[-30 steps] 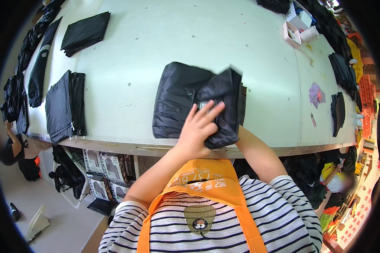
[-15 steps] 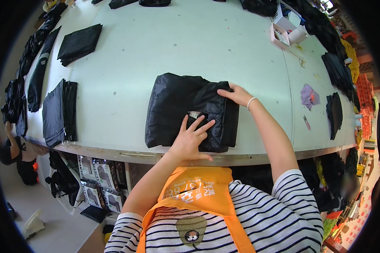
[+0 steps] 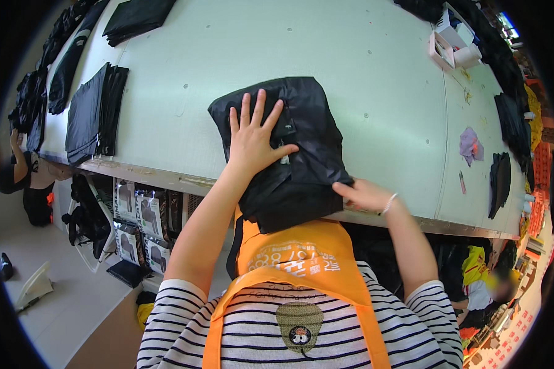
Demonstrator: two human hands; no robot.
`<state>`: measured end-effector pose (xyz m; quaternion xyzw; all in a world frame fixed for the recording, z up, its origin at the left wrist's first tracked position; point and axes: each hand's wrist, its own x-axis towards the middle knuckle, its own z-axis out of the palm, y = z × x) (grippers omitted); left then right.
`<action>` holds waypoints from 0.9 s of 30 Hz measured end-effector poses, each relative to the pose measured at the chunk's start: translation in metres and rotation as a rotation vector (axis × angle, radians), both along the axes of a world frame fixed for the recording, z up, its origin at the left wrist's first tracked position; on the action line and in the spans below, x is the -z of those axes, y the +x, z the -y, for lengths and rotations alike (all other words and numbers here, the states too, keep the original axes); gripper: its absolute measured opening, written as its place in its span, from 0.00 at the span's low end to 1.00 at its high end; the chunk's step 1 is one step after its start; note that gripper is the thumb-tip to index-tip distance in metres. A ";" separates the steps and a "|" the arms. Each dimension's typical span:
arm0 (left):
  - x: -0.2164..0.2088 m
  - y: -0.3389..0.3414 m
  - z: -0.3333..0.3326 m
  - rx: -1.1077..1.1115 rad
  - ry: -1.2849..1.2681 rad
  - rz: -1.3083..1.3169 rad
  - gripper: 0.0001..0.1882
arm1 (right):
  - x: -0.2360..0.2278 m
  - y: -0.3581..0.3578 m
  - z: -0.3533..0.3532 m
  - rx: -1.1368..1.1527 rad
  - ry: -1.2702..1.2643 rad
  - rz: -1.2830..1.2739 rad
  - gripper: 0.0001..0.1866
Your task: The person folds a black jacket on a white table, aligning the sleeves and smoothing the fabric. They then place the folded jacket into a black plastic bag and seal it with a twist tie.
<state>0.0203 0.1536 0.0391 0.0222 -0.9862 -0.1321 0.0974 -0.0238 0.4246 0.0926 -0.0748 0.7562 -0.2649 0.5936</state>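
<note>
A folded black garment [image 3: 314, 135] of smooth, slightly shiny fabric lies askew on the pale table [image 3: 394, 92], its near end hanging over the front edge against my orange apron [image 3: 295, 246]. On its upper left part my left hand [image 3: 253, 138] rests flat with fingers spread. A small light-coloured patch shows beside that thumb. My right hand [image 3: 368, 195] grips the garment's near right corner, thumb on top; the other fingers are partly hidden and a little blurred.
Stacks of folded black garments [image 3: 89, 117] lie on the left, with more black pieces [image 3: 500, 184] on the right. A purple cloth [image 3: 471, 146], a small pink tool [image 3: 462, 182] and a pinkish box [image 3: 441, 50] sit to the right. Another person's arm [image 3: 18, 150] shows at far left.
The garment has turned and come toward me, over the table edge. My left hand has moved farther up it, and my right hand has shifted from its far right corner to the near right one.
</note>
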 end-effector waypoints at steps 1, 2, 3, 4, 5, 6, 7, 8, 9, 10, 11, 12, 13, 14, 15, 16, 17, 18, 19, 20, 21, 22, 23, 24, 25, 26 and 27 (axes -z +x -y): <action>-0.003 0.002 -0.002 0.042 0.009 0.023 0.51 | -0.012 -0.021 -0.005 -0.170 0.029 -0.011 0.41; -0.005 0.004 -0.006 0.061 0.016 0.029 0.51 | -0.004 -0.036 -0.017 -0.228 -0.124 -0.425 0.37; -0.005 0.008 -0.009 0.055 0.018 0.029 0.51 | -0.015 -0.047 -0.001 -0.074 -0.197 -0.710 0.34; -0.004 0.013 -0.010 0.048 0.017 0.031 0.51 | -0.027 -0.054 0.026 0.086 -0.271 -0.989 0.32; -0.004 0.015 -0.011 0.044 0.013 0.026 0.51 | -0.026 -0.058 0.054 0.071 -0.391 -1.089 0.30; -0.001 0.018 -0.011 0.053 0.028 0.040 0.51 | -0.026 -0.066 0.082 0.054 -0.508 -1.194 0.29; 0.000 0.023 -0.012 0.064 0.022 0.061 0.51 | 0.005 -0.077 0.104 -0.087 -0.488 -1.433 0.28; 0.003 0.025 -0.013 0.076 0.023 0.082 0.51 | 0.017 -0.070 0.119 -0.228 -0.231 -1.577 0.29; 0.005 0.029 -0.013 0.070 0.024 0.097 0.51 | 0.039 -0.062 0.126 -0.287 -0.133 -1.539 0.31; 0.004 0.033 -0.014 0.085 0.012 0.124 0.51 | 0.061 -0.052 0.121 -0.243 -0.185 -1.521 0.32; 0.007 0.036 -0.017 0.094 0.034 0.129 0.50 | 0.081 -0.045 0.115 -0.198 -0.235 -1.504 0.33; 0.004 0.034 -0.021 0.100 0.054 0.118 0.50 | 0.097 -0.046 0.103 -0.170 -0.273 -1.512 0.36; 0.004 0.038 -0.028 0.102 0.076 0.118 0.49 | 0.099 -0.046 0.102 -0.193 -0.275 -1.500 0.36; 0.008 0.036 -0.030 0.080 0.067 0.101 0.49 | 0.100 -0.051 0.102 -0.215 -0.274 -1.488 0.36; 0.009 0.037 -0.032 0.075 0.074 0.093 0.49 | 0.099 -0.054 0.100 -0.232 -0.266 -1.478 0.37; 0.010 0.038 -0.033 0.064 0.077 0.082 0.49 | 0.089 -0.057 0.101 -0.271 -0.292 -1.427 0.35; 0.011 0.038 -0.033 0.055 0.081 0.071 0.49 | 0.079 -0.055 0.101 -0.326 -0.197 -1.433 0.35; 0.009 0.040 -0.035 0.055 0.107 0.069 0.49 | 0.058 -0.052 0.103 -0.383 -0.108 -1.439 0.34; 0.010 0.041 -0.034 0.047 0.103 0.065 0.50 | 0.040 -0.048 0.106 -0.440 -0.020 -1.438 0.33; 0.013 0.044 -0.033 0.045 0.099 0.066 0.50 | 0.030 -0.042 0.112 -0.319 -0.164 -1.454 0.32; 0.014 0.045 -0.033 0.051 0.095 0.065 0.51 | 0.030 -0.031 0.116 -0.322 -0.195 -1.470 0.33; 0.014 0.043 -0.030 0.068 0.104 0.089 0.51 | 0.056 -0.019 0.111 -0.307 -0.191 -1.492 0.33; 0.015 0.044 -0.029 0.081 0.104 0.103 0.50 | 0.086 -0.010 0.106 -0.291 -0.191 -1.518 0.33; 0.016 0.047 -0.029 0.090 0.107 0.113 0.50 | 0.088 -0.006 0.106 -0.265 -0.228 -1.517 0.33; 0.018 0.047 -0.028 0.099 0.110 0.124 0.50 | 0.090 -0.005 0.105 -0.249 -0.266 -1.504 0.33; 0.019 0.038 -0.024 0.093 0.115 0.094 0.49 | 0.091 -0.023 0.108 -0.124 -0.404 -1.471 0.33; 0.019 0.038 -0.023 0.088 0.116 0.056 0.50 | 0.090 -0.026 0.105 0.005 -0.527 -1.406 0.34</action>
